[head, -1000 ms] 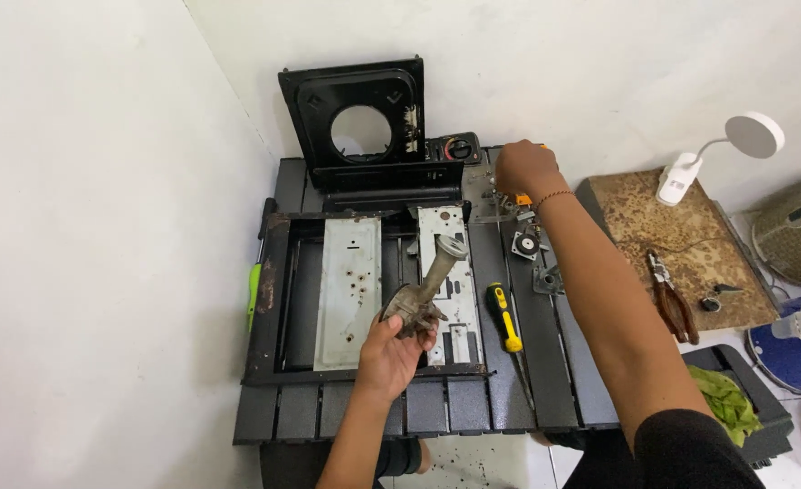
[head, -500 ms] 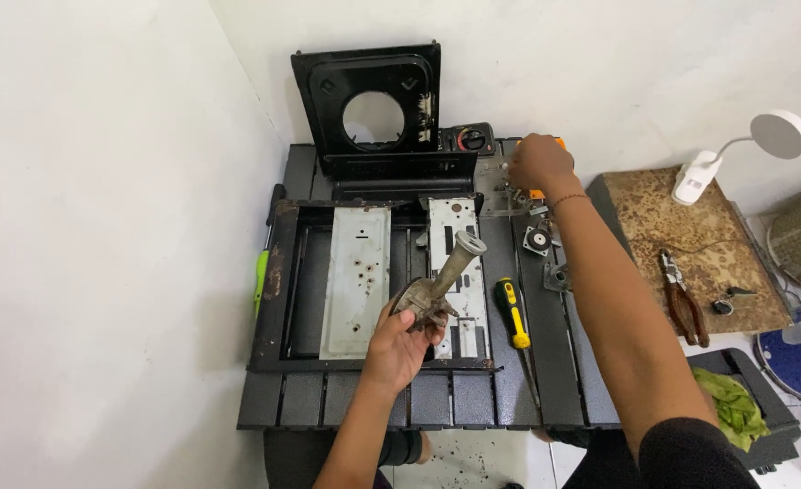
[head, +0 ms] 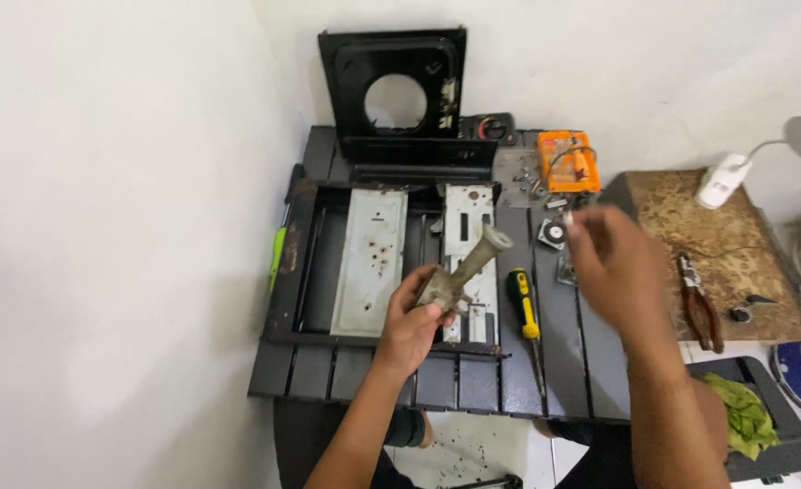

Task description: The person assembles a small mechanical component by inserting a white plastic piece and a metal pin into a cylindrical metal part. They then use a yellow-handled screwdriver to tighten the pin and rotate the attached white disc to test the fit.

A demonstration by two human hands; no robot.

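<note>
My left hand (head: 416,319) grips a grey, worn metal tube part (head: 468,269) and holds it tilted above a rusty black frame (head: 292,263) on the dark slatted table (head: 563,362). Two grey metal plates (head: 370,261) lie inside the frame. My right hand (head: 610,267) is blurred, in mid-air right of the tube, with its fingers pinched together at the tip; whether it holds a small piece I cannot tell. A yellow-handled screwdriver (head: 524,303) lies on the table between my hands.
A black panel with a round hole (head: 398,91) leans on the wall at the back. An orange case (head: 570,161) and small loose parts sit at the back right. Pliers (head: 699,303) lie on a brown board (head: 762,235); a white lamp (head: 762,154) stands behind.
My right hand has pulled back from the orange case at the back of the table towards me and the tube. My left hand still holds the tube, slightly raised.
</note>
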